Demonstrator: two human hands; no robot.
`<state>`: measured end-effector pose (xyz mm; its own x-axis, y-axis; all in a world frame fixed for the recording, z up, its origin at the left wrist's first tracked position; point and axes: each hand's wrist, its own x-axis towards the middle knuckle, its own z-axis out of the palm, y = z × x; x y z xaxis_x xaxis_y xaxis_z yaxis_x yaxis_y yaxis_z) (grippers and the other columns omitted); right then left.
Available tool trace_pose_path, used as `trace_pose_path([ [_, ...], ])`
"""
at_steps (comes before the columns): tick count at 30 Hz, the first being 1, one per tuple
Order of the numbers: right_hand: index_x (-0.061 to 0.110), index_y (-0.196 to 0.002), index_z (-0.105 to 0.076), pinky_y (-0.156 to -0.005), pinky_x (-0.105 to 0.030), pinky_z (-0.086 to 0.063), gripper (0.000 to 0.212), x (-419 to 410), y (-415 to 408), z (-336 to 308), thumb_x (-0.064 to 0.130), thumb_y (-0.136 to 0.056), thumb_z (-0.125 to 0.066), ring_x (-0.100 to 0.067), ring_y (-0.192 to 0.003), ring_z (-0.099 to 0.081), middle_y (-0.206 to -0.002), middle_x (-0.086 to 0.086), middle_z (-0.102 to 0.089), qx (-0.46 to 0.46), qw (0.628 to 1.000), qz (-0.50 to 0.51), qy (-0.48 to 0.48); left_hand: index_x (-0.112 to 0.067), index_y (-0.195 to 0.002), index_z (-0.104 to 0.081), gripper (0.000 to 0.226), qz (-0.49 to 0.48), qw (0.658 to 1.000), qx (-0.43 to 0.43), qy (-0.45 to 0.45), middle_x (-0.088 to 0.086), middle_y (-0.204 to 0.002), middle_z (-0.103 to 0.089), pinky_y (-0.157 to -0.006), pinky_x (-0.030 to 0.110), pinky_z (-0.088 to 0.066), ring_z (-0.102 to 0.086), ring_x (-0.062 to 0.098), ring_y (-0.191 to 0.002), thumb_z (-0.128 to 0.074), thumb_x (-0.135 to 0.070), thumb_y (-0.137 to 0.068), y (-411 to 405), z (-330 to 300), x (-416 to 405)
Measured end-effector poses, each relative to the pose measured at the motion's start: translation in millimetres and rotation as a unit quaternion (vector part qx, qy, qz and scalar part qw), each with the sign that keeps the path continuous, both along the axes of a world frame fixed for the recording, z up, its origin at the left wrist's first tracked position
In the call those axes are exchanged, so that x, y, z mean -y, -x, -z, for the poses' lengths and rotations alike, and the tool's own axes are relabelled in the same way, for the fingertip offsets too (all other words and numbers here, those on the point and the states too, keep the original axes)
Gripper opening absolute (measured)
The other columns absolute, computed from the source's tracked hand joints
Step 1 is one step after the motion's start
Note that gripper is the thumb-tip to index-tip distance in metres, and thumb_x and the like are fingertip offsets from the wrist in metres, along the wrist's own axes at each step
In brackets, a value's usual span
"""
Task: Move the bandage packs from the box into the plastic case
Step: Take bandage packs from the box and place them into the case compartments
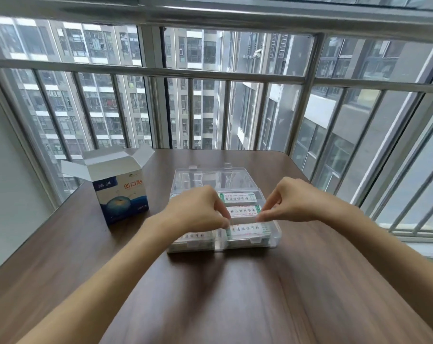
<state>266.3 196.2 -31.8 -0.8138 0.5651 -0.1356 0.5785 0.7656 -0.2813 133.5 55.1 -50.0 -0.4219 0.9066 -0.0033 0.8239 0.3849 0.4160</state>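
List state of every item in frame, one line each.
bandage box: upright, top flaps open, left of the case.
plastic case: open, lid laid back toward the window.
bandage packs: lying flat in the case compartments.
front-right pack: pinched at both ends by the hands.
left hand: fingers pinching the pack.
right hand: fingers pinching the pack.

We sit at a dark wood-grain table [272, 289] that spreads under and beyond our hands. Past our hands a wide window [210, 95] with metal bars [193, 112] fills the view, with grey high-rise blocks [91, 100] outside. Left of our hands stands a pale wall [4, 182]. We have flat daylight.
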Motion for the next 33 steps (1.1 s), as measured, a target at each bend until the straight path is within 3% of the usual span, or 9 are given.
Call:
trace_pose_path([
  [7,0.015,-0.101,-0.073,-0.07,-0.017,-0.051,0.025,14.8,31.9,-31.8,0.033,-0.084,-0.067,-0.007,-0.083,-0.065,-0.101,0.003,-0.071,-0.078,0.995,-0.048,0.039,-0.04,-0.087,-0.07,0.011,-0.131,0.962,0.007,-0.241,-0.017,-0.067,-0.057,-0.051,0.022,-0.033,-0.044,0.001,-0.054,-0.066,-0.03,-0.086,56.4,-27.5,63.1],
  [12,0.021,-0.121,-0.06,-0.09,-0.025,-0.049,0.03,63.4,96.8,-21.0,0.023,-0.091,-0.059,0.001,-0.093,-0.054,-0.115,0.006,-0.06,-0.212,0.962,-0.171,-0.033,-0.024,-0.125,-0.06,0.039,-0.321,0.877,-0.163,-0.32,0.003,-0.129,-0.053,-0.094,0.04,-0.037,-0.043,0.025,-0.119,-0.063,-0.033,-0.088,96.0,-16.7,102.1],
  [15,0.027,-0.144,-0.032,-0.114,-0.037,-0.022,0.059,86.1,139.0,-8.1,0.033,-0.091,-0.056,-0.018,-0.138,-0.024,-0.151,0.002,-0.03,-0.198,0.93,-0.251,-0.183,-0.018,-0.15,-0.022,0.075,-0.374,0.881,0.035,-0.289,0.008,-0.153,-0.026,-0.109,0.044,-0.028,-0.029,0.03,-0.136,-0.065,-0.027,-0.089,111.7,-6.4,110.4],
  [17,0.028,-0.145,-0.028,-0.116,-0.04,-0.012,0.06,94.2,158.6,3.4,0.039,-0.092,-0.054,-0.021,-0.143,-0.009,-0.155,-0.001,-0.016,-0.151,0.92,-0.265,-0.246,-0.016,-0.138,-0.038,0.056,-0.354,0.836,0.262,-0.327,0.01,-0.143,-0.043,-0.098,0.042,-0.04,-0.047,0.026,-0.123,-0.064,-0.016,-0.089,117.1,2.9,112.5],
  [21,0.022,-0.09,-0.072,-0.084,-0.04,-0.046,0.01,105.9,166.6,23.2,0.023,-0.08,-0.07,-0.028,-0.105,-0.052,-0.106,-0.003,-0.061,-0.261,0.88,-0.257,-0.302,-0.012,-0.117,-0.054,0.04,-0.281,0.769,0.42,-0.391,0.002,-0.113,-0.065,-0.078,0.03,-0.054,-0.061,0.016,-0.102,-0.063,0.003,-0.08,127.0,18.8,121.1],
  [23,0.023,-0.068,-0.071,-0.066,-0.034,-0.044,0.009,105.7,162.0,30.8,0.02,-0.068,-0.079,-0.025,-0.084,-0.054,-0.088,0.001,-0.061,-0.31,0.858,-0.25,-0.325,-0.022,-0.128,-0.049,0.06,-0.268,0.787,0.351,-0.43,-0.007,-0.109,-0.062,-0.075,0.021,-0.05,-0.06,0.008,-0.096,-0.064,0.007,-0.077,125.5,17.3,124.5],
  [27,0.026,-0.069,-0.073,-0.059,-0.032,-0.044,0.011,107.5,151.8,50.9,0.019,-0.065,-0.081,-0.021,-0.076,-0.052,-0.081,0.004,-0.059,-0.321,0.848,-0.277,-0.317,-0.027,-0.089,-0.074,0.01,-0.25,0.839,0.202,-0.439,-0.01,-0.092,-0.072,-0.076,0.016,-0.046,-0.065,0.004,-0.092,-0.076,-0.024,-0.08,121.1,24.1,122.8],
  [29,0.026,-0.07,-0.075,-0.055,-0.032,-0.049,0.014,103.5,151.0,60.5,0.016,-0.063,-0.083,-0.019,-0.072,-0.053,-0.075,0.006,-0.06,-0.284,0.859,-0.302,-0.3,-0.03,-0.086,-0.074,0.021,-0.238,0.865,0.156,-0.414,-0.017,-0.094,-0.069,-0.081,0.014,-0.047,-0.062,-0.008,-0.092,-0.07,-0.047,-0.074,115.8,33.0,121.0],
  [33,0.022,-0.094,-0.076,-0.071,-0.032,-0.051,0.036,108.6,145.1,57.8,0.01,-0.073,-0.05,-0.019,-0.085,-0.056,-0.089,0.007,-0.071,-0.272,0.909,-0.282,-0.139,-0.04,-0.087,-0.074,0.018,-0.236,0.862,0.109,-0.436,-0.03,-0.095,-0.069,-0.087,0.021,-0.048,-0.06,-0.015,-0.095,-0.067,-0.051,-0.074,111.5,42.0,120.8],
])
